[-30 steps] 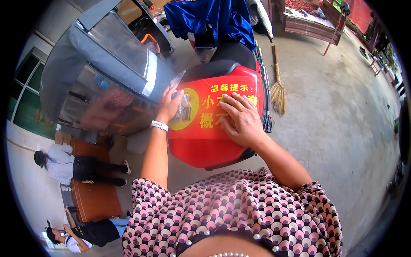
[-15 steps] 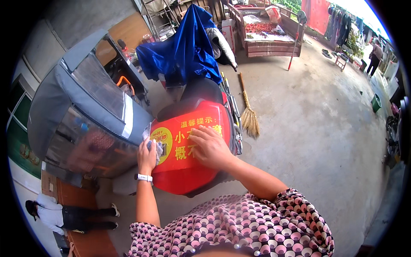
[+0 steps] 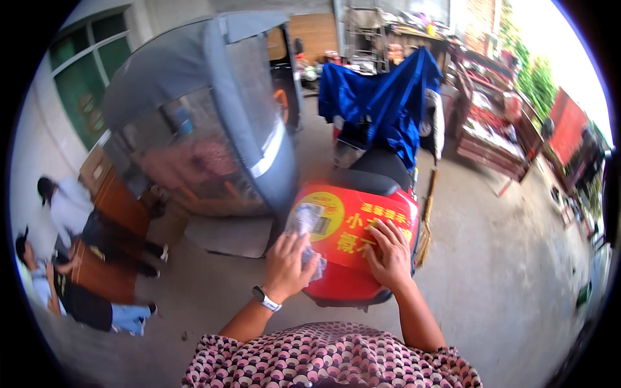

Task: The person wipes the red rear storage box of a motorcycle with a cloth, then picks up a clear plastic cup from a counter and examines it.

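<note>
A red scooter (image 3: 343, 286) stands before me, its tail toward me, with a red rear panel bearing yellow lettering and a yellow round sticker (image 3: 334, 213). My left hand (image 3: 286, 266) is closed on a crumpled pale cloth (image 3: 305, 220), which presses against the panel's left side. Part of the cloth sticks out below the fingers. On the panel's right side rests my right hand (image 3: 390, 258), open, its fingers spread over the lettering and holding nothing. Beyond the panel are the scooter's black seat (image 3: 381, 169) and a blue cover (image 3: 388, 97) draped over the front.
Close on the left stands a grey-canopied vehicle (image 3: 194, 129) with clear side sheets. A broom (image 3: 427, 223) is right of the scooter. Two people (image 3: 65, 207) are at far left beside a brown cabinet (image 3: 107, 258). Farther back sits a wooden cart (image 3: 491, 152) with red goods.
The view has swung left, so the scooter appears farther right. Both hands stay on the panel, the left still with the cloth. A second person now shows at far left.
</note>
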### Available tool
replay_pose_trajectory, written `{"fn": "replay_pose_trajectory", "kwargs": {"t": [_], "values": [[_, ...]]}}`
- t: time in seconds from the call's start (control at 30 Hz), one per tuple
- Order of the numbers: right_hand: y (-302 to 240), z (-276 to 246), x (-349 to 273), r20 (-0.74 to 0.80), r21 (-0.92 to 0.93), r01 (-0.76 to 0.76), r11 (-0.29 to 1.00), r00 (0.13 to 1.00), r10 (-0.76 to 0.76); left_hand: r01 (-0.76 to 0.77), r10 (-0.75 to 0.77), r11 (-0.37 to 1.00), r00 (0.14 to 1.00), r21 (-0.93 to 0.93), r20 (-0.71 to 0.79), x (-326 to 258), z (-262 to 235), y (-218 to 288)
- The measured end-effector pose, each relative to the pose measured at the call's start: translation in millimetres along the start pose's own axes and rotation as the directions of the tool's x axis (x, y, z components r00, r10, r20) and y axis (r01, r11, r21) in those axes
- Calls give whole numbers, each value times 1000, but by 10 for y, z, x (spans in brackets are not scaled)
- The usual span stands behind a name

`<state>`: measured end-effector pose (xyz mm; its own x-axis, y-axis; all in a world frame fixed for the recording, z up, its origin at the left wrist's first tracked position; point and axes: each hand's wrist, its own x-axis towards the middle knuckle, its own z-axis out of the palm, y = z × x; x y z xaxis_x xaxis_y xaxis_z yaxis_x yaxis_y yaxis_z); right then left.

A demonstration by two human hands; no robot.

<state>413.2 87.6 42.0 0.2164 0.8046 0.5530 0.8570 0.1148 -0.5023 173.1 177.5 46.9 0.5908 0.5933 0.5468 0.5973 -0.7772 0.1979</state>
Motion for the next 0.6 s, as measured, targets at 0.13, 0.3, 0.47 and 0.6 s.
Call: {"fn": "replay_pose_trajectory", "kwargs": {"t": [0.13, 0.3, 0.47, 0.6], "values": [[-27, 12, -18, -3, -19, 3, 1000, 1000, -3, -3, 3, 1000, 1000, 11, 25, -153, -96, 165], [61, -3, -48, -8, -44, -5, 999, 1000, 4, -66, 67, 989, 998, -134, 0, -162, 26, 136], [44, 69, -25, 5, -12, -4, 1000, 1000, 4, -48, 57, 979, 998, -196, 40, -252, -9, 62], [110, 61, -48, 7, -40, 29, 999, 1000, -29, -34, 46, 974, 998, -224, 51, -252, -45, 65]]}}
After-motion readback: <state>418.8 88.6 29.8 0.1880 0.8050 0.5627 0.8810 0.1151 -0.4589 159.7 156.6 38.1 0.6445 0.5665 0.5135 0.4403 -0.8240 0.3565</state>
